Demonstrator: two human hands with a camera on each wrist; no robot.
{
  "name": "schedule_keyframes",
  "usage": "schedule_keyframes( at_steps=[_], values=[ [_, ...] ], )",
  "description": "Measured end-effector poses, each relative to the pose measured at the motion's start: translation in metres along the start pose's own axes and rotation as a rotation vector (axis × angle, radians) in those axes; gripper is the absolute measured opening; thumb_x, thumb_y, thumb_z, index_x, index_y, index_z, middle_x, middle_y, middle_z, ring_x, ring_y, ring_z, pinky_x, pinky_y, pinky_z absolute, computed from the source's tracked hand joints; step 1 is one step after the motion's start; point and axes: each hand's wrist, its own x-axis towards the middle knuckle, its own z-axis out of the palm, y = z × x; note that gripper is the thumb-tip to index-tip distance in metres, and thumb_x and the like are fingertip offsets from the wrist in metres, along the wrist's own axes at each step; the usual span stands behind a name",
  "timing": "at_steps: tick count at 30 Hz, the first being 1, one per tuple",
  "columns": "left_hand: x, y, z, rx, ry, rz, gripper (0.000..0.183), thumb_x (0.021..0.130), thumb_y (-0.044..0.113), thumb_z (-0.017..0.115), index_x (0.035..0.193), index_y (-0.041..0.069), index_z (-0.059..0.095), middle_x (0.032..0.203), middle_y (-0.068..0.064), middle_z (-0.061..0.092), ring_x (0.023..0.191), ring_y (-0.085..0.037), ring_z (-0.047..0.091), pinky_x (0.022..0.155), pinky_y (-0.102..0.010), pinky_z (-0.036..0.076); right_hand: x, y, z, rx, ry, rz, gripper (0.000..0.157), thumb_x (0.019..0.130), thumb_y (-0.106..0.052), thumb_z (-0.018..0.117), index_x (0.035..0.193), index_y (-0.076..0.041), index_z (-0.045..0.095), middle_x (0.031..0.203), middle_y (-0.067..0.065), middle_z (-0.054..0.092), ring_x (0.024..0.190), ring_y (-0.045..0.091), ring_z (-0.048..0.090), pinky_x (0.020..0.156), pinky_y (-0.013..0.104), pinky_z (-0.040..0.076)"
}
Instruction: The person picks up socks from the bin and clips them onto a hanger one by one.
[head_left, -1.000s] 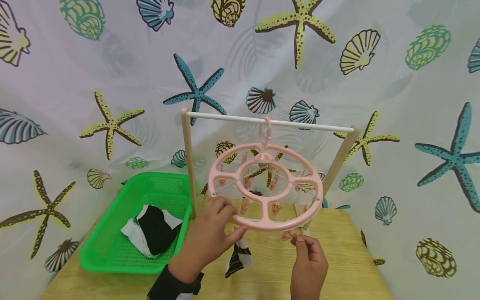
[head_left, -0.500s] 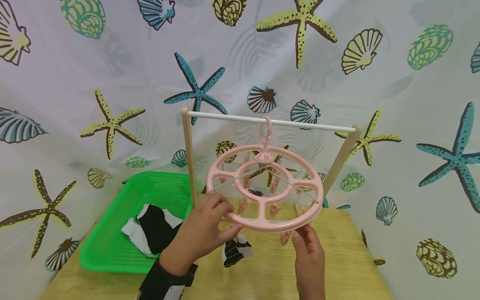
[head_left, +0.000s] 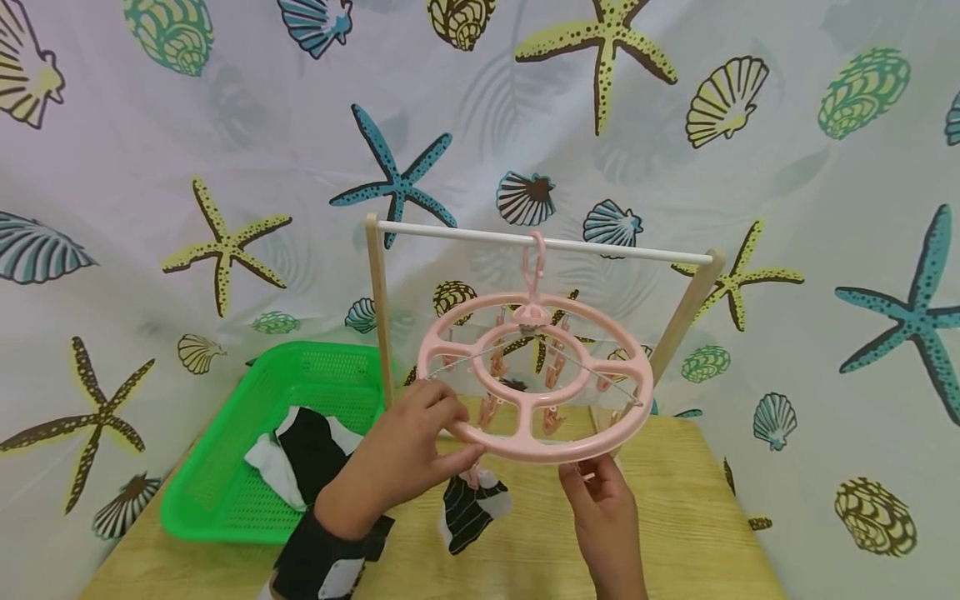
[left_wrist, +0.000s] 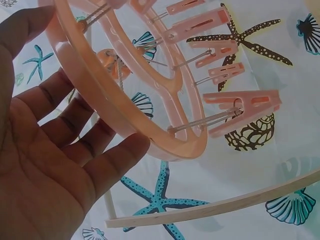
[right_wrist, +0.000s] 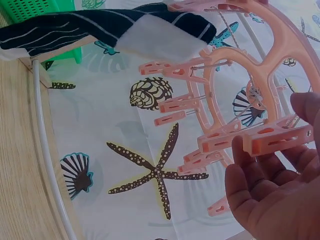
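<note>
A round pink clip hanger (head_left: 528,446) hangs by its hook from a white rod. My left hand (head_left: 408,454) grips the near left of its rim, with fingers and thumb on either side of the ring in the left wrist view. Below the front of the rim, my right hand (head_left: 603,517) holds a pink clothespin (right_wrist: 280,140), which lies between thumb and fingers in the right wrist view. A black-and-white striped sock (head_left: 472,508) dangles from another clip near the left hand. More clothespins (left_wrist: 242,107) hang around the ring on short links.
A green basket (head_left: 202,500) with black and white socks (head_left: 307,450) stands at the left of the wooden table (head_left: 690,517). Wooden posts (head_left: 381,317) carry the white rod (head_left: 457,233). Behind it all hangs a shell-and-starfish patterned curtain (head_left: 465,100).
My right hand has moved left and up under the front rim, with the clothespin now mostly hidden by its fingers. The ring has swayed slightly; the left hand keeps its grip.
</note>
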Motion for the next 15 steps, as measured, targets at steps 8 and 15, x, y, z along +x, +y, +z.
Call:
schedule_keyframes(
  at_steps=[8, 15],
  values=[
    [0.003, -0.0022, -0.0046, -0.024, -0.033, -0.012, 0.028, 0.079, 0.032, 0.086, 0.091, 0.016, 0.067, 0.094, 0.005, 0.057, 0.088, -0.015, 0.051, 0.076, -0.032, 0.048, -0.0015, 0.0046, -0.0017, 0.147, -0.066, -0.054, 0.021, 0.101, -0.018, 0.06, 0.111, 0.001, 0.059, 0.097, 0.014, 0.058, 0.088, 0.022, 0.057, 0.079, 0.03, 0.051],
    [0.0039, -0.0029, -0.0062, -0.025, -0.068, -0.027, 0.03, 0.079, 0.034, 0.085, 0.091, 0.014, 0.067, 0.094, 0.004, 0.056, 0.089, -0.015, 0.052, 0.076, -0.032, 0.049, -0.0018, 0.0102, -0.0038, 0.229, -0.087, -0.072, 0.025, 0.104, -0.018, 0.053, 0.111, 0.006, 0.058, 0.092, 0.011, 0.058, 0.092, 0.02, 0.06, 0.082, 0.033, 0.052]
  ],
)
